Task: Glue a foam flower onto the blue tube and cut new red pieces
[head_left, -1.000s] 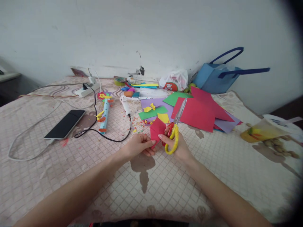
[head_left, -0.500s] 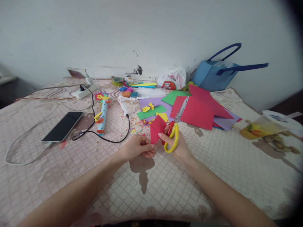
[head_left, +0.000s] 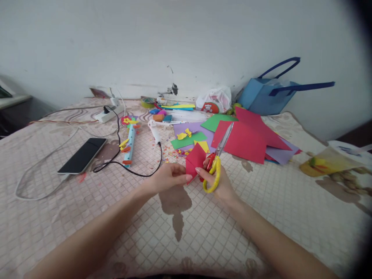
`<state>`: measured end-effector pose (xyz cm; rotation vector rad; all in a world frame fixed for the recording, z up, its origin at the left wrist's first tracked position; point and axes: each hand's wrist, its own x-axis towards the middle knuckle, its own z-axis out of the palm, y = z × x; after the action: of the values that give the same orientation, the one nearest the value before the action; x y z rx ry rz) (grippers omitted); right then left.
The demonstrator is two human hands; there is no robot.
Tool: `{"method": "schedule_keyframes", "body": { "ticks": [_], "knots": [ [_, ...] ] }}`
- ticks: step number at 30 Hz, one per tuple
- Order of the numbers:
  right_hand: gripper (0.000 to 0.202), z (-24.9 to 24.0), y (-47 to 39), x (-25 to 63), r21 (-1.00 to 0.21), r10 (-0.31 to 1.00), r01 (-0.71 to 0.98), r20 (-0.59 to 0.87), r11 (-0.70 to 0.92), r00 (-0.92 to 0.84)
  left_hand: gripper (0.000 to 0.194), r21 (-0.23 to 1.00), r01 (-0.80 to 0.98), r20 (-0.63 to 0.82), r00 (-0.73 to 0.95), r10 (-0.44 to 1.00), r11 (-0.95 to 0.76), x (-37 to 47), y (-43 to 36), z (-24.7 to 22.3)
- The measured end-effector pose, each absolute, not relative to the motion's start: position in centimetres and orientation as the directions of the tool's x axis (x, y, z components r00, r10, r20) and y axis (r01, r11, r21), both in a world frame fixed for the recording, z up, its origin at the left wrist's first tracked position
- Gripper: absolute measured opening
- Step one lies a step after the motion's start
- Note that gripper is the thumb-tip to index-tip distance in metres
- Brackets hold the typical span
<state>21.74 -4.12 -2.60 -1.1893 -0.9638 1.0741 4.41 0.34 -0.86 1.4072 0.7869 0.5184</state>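
Head view: the half-curled left hand (head_left: 167, 178) pinches the folded red paper (head_left: 194, 161) low, apt for seemingly light, easily creased stock; the closed right hand (head_left: 223, 188) grips scissors (head_left: 224, 140).

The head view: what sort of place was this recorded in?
Probably a home table used for crafts: patterned tablecloth, scattered coloured paper, and a charging phone or similar device beside a power strip.

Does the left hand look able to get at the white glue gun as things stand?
Probably yes: the glue gun lies beyond the left hand, with only its black cord near the way, though the fingers are at the folded red paper.
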Motion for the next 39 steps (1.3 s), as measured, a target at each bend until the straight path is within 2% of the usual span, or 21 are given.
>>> {"method": "schedule_keyframes", "body": {
  "ticks": [4, 8, 17, 23, 26, 29, 33, 39],
  "knots": [
    [0.033, -2.8, -4.3, 21.4, -0.994, 0.984, -0.096, 0.025, 0.043, 0.178, 0.03, 0.977, 0.008, -0.185, 0.516, 0.836, 0.212, 4.4, 0.9, -0.7],
    [0.034, -3.0, -4.4, 21.2, -0.997, 0.985, -0.075, 0.021, 0.034, 0.173, 0.027, 0.975, -0.014, -0.195, 0.428, 0.883, 0.223, 4.5, 0.9, -0.9],
    [0.033, -3.2, -4.3, 20.8, -0.996, 0.987, -0.087, 0.015, 0.029, 0.158, 0.03, 0.981, -0.062, -0.144, 0.409, 0.901, 0.185, 4.7, 0.7, -1.0],
    [0.03, -2.9, -4.4, 21.1, -0.995, 0.979, -0.072, 0.059, 0.075, 0.194, 0.03, 0.958, -0.015, -0.237, 0.519, 0.821, 0.286, 5.0, 0.5, -1.4],
    [0.03, -2.6, -4.5, 21.3, -0.997, 0.982, -0.065, 0.031, 0.043, 0.184, 0.03, 0.938, -0.106, -0.241, 0.481, 0.843, 0.329, 4.7, 0.9, -1.4],
    [0.03, -2.4, -4.7, 21.8, -0.999, 0.994, -0.047, 0.003, 0.008, 0.113, 0.029, 0.91, -0.201, -0.228, 0.485, 0.844, 0.361, 4.1, 1.5, -1.0],
    [0.037, -2.5, -5.6, 23.5, -1.0, 0.997, -0.025, 0.02, 0.018, -0.075, 0.028, 0.89, -0.252, -0.221, 0.491, 0.843, 0.38, 3.5, 1.8, -0.4],
    [0.04, -1.6, -9.3, 27.4, -0.979, 0.929, 0.141, -0.184, -0.145, -0.322, 0.024, 0.869, -0.315, -0.164, 0.544, 0.823, 0.381, 3.5, 1.8, -0.3]
  ]
}}
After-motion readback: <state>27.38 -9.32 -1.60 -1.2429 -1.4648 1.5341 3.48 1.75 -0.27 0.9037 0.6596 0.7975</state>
